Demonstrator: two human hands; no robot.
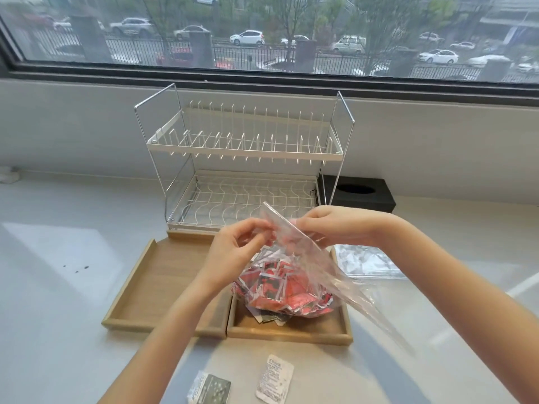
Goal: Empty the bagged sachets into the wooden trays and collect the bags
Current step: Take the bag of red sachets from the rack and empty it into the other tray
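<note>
Two loose sachets (242, 380) lie nearest; beyond, left hand (233, 246) and right hand (329, 225) pinch the mouth of a clear bag (294, 275) of red sachets over the right wooden tray (291, 335). A sudden tear could scatter sachets past the empty left tray (151, 284).

From my remote view, my left forearm (163, 325) covers the near right corner of the left wooden tray (163, 275). The bag of red sachets (280, 284) hides most of the right wooden tray (291, 330) floor. Print on the sachets is too blurred to read. A dark packet (210, 389) is cut off by the bottom edge, and the white packet (274, 380) beside it has unreadable text. A second clear bag (367, 260) lies partly behind my right forearm (423, 258).
</note>
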